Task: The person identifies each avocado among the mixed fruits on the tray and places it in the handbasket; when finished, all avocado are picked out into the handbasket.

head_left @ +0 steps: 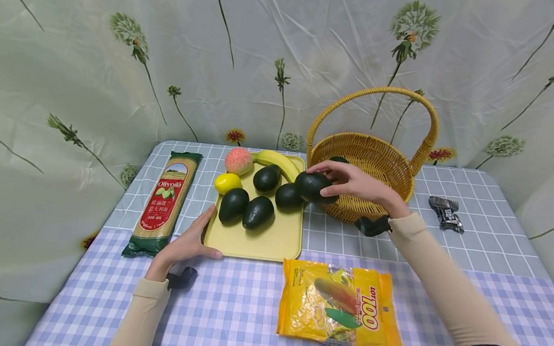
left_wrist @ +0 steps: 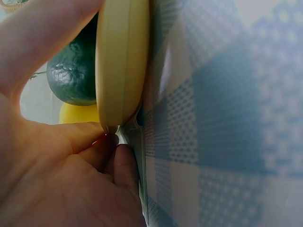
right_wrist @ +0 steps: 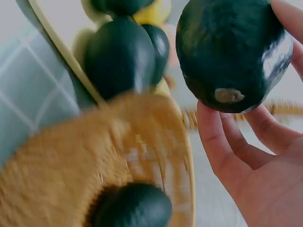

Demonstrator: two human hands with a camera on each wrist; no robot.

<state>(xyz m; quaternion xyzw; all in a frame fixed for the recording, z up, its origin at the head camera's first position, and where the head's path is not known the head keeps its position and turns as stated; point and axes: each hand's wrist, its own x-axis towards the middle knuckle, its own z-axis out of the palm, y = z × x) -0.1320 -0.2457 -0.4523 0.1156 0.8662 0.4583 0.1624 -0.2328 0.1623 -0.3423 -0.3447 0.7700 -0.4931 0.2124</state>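
Ideally, the right hand [head_left: 353, 182] gripping an avocado [head_left: 311, 187] mid-frame should clear the basket [head_left: 379, 157] while the left hand [head_left: 188, 246], unclenched, steadies the tray [head_left: 257, 246].

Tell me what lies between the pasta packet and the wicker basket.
The head view shows the yellow tray of fruit, the left hand at its edge, and an avocado in the right hand.

The tray [left_wrist: 115, 61] is cut off by the left wrist view's top edge, the held avocado [right_wrist: 229, 52] by the right's.
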